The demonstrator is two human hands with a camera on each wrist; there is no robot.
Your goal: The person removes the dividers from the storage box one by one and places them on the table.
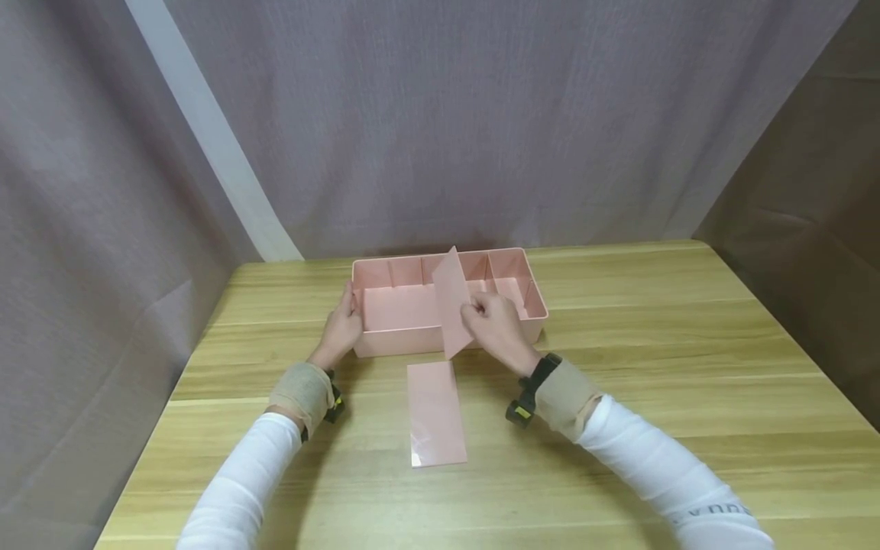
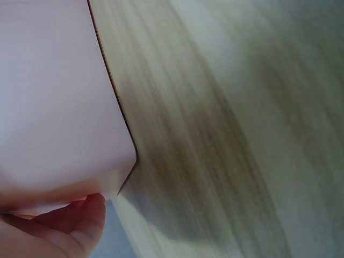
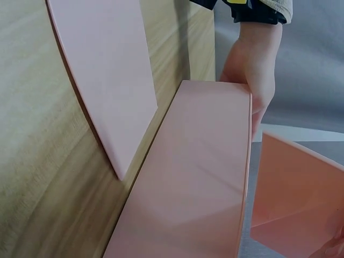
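A pink plastic organiser box (image 1: 512, 269) with several compartments sits on the wooden table. My left hand (image 1: 341, 325) holds its left end, fingers curled round the corner; the box wall (image 2: 54, 107) fills the left wrist view with a fingertip (image 2: 80, 220) below it. My right hand (image 1: 496, 325) pinches a flat pink divider panel (image 1: 452, 302), held tilted over the box's front wall. In the right wrist view the held panel (image 3: 295, 188) shows at the lower right, the box's front wall (image 3: 199, 177) in the middle and my left hand (image 3: 252, 70) at its far end.
A second pink panel (image 1: 435, 412) lies flat on the table (image 1: 687, 367) just in front of the box; it is also in the right wrist view (image 3: 107, 70). Grey curtains close off the back and both sides of the table.
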